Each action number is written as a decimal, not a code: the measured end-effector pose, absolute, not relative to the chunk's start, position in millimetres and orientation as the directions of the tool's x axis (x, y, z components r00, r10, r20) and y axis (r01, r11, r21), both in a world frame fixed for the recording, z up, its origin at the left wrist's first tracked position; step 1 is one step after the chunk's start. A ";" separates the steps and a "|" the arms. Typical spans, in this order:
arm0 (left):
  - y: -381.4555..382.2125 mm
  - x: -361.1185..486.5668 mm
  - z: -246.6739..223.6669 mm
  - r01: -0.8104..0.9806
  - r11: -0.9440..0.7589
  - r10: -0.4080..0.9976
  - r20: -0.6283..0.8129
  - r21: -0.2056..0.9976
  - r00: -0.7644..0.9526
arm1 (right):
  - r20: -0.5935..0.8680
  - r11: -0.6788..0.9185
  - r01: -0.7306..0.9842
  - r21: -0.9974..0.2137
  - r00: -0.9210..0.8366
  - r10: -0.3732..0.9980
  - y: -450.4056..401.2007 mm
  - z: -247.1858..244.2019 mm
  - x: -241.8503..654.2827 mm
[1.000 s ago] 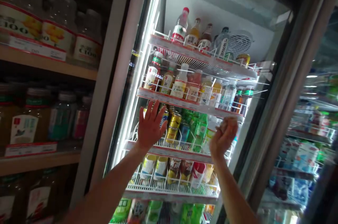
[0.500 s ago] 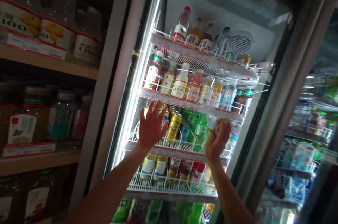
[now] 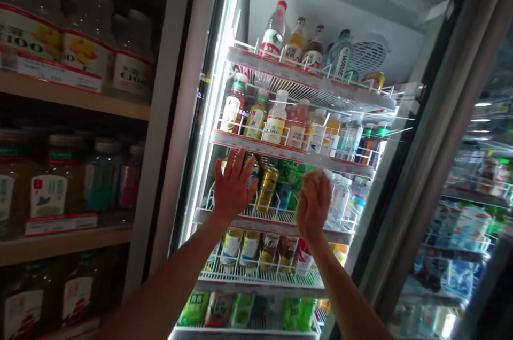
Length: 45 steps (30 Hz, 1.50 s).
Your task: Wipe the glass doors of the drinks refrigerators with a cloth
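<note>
My left hand [image 3: 233,189] is raised with its fingers spread and its palm toward the lit drinks fridge [image 3: 276,155]. It seems to lie flat on the fridge's glass front, level with the shelf of gold cans [image 3: 267,188]. To the right, my right hand [image 3: 313,210] presses a crumpled, pale cloth [image 3: 312,178] toward the same glass, in front of the green bottles. The hand covers much of the cloth. Whether the cloth touches the glass is hard to tell.
Large juice bottles [image 3: 86,43] stand on wooden shelves at the left. The fridge's metal door frame [image 3: 444,110] slopes along the right side, and more chilled drinks [image 3: 473,222] show beyond it. Inside, bottles [image 3: 274,121] and cans [image 3: 250,246] line the wire shelves.
My right hand has moved left across the fridge front with the cloth, from the right side toward the middle. My left hand stays spread in nearly the same place. The view has shifted slightly.
</note>
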<state>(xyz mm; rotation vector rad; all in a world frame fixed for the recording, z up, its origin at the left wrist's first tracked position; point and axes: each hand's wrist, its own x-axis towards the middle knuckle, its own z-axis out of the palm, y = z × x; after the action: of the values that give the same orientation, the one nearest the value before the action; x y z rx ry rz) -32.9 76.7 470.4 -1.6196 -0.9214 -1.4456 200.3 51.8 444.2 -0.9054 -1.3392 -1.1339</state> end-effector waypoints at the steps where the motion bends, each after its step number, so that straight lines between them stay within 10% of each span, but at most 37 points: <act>1: 76.9 -33.1 470.6 0.887 -0.454 0.021 0.995 -0.078 0.098 | 0.984 0.244 0.953 0.178 -0.169 -0.057 51.6 443.4 195.3; 9: 79.3 -33.8 470.9 0.887 -0.451 -0.018 0.994 -0.102 0.105 | 0.968 0.190 0.979 -0.072 0.114 -0.224 59.8 475.7 217.1; 16: 79.6 -34.9 472.0 0.882 -0.457 -0.045 0.993 -0.118 0.109 | 0.943 0.263 0.914 0.308 -0.330 0.044 51.6 464.8 160.1; 23: 83.7 -38.8 470.6 0.879 -0.460 -0.060 0.992 -0.126 0.110 | 0.945 0.109 0.985 -0.134 0.160 -0.286 54.5 493.0 277.6; 34: 44.3 78.7 503.8 0.447 -0.888 -0.057 0.991 -0.107 0.125 | 0.986 0.327 0.932 0.158 -0.166 -0.003 53.6 482.9 183.5; 38: 42.9 125.8 509.6 0.541 -0.840 -0.016 0.998 -0.045 0.058 | 0.961 0.360 0.897 0.257 -0.275 -0.001 38.3 474.1 242.4; 45: 59.4 128.4 507.0 0.767 -0.625 -0.095 0.990 -0.144 0.108 | 0.997 0.151 0.987 0.050 -0.041 -0.066 39.0 479.0 307.4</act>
<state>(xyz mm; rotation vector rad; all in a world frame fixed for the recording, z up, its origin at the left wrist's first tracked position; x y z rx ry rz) 128.4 59.4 507.0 -1.7032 -0.6615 -1.5984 307.4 39.0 479.0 -1.0289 -1.2646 -1.1574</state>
